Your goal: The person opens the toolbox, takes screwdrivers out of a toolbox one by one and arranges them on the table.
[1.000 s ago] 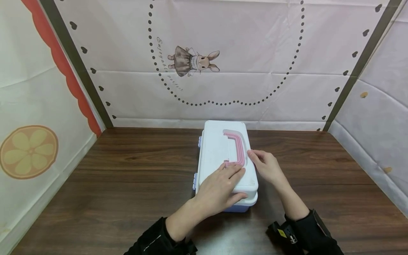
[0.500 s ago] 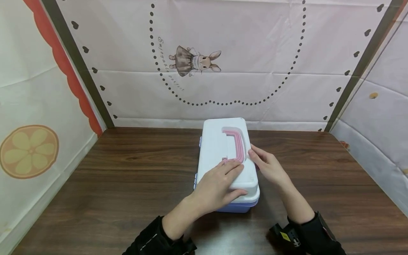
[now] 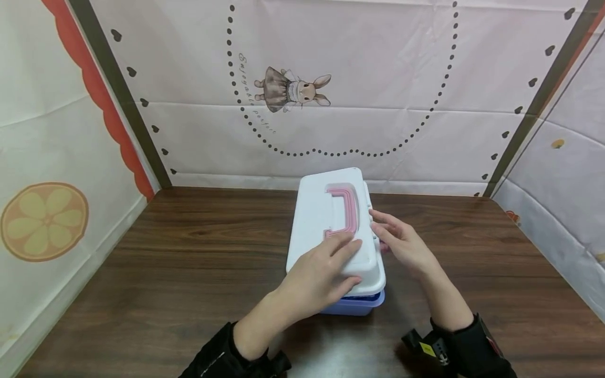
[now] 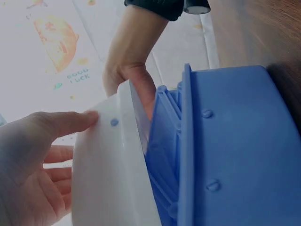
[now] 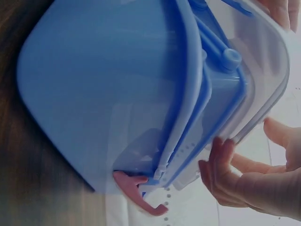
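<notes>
A storage box with a white lid [image 3: 314, 210] and a blue base [image 3: 352, 307] stands on the table; a pink handle [image 3: 350, 210] lies folded in the lid's recess. The lid's right side is lifted, leaving a gap above the base. Blue folding arms [image 4: 170, 108] show inside that gap in the left wrist view. My left hand [image 3: 321, 270] rests on the lid's near part, thumb against its near end. With thumb and fingers, my right hand [image 3: 404, 244] pinches the lid's raised right edge. A pink latch [image 5: 136, 193] hangs loose in the right wrist view.
Brown wood-grain tabletop [image 3: 208, 252] surrounds the box. Behind it rises a white printed cloth wall [image 3: 378, 68], close to the box's far end. Similar cloth panels stand at left and right.
The lid has gone from lying shut to tilted up on its right side, showing the blue base's rim. Right-hand fingers have moved under its edge; the left hand stays on top.
</notes>
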A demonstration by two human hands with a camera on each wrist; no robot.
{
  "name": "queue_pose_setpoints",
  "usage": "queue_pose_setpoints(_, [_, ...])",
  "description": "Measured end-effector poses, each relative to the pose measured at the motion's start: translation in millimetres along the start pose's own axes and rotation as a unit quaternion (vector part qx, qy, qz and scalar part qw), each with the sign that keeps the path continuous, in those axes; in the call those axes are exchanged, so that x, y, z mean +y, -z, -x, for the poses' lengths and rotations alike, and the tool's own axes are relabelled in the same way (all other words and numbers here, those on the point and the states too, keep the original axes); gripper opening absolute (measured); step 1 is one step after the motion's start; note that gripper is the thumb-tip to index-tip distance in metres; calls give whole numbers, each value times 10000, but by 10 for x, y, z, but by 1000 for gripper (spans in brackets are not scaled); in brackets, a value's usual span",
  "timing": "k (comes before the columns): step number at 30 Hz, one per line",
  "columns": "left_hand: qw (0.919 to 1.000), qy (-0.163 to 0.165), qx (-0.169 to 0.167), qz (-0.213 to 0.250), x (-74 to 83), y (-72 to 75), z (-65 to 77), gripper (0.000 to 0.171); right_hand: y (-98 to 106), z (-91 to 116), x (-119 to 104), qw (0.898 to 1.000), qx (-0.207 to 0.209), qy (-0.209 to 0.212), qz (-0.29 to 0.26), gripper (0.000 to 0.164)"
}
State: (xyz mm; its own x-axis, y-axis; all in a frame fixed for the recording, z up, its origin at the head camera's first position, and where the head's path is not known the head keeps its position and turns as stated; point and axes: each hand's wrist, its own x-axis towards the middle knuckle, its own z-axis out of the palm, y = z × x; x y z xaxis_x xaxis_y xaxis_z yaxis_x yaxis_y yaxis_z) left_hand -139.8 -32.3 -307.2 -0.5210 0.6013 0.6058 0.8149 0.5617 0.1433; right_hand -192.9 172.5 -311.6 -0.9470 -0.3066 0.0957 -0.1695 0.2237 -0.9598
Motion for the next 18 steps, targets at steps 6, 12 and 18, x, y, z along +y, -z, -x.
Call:
queue_pose_setpoints(6, [9961, -629, 189, -589, 147, 46, -9, 63, -3, -12, -163, 9990, -5, 57, 435, 50])
queue_pose_setpoints(12, [9826, -871, 73, -1637, 221, 82, -4, 72, -45, -41, -309, 9980, 40, 17, 623, 46])
queue_pose_setpoints(18, [9745, -593, 408, -2124, 213, 83, 12, 62, -107, -43, -376, 9974, 214, 498, 474, 39])
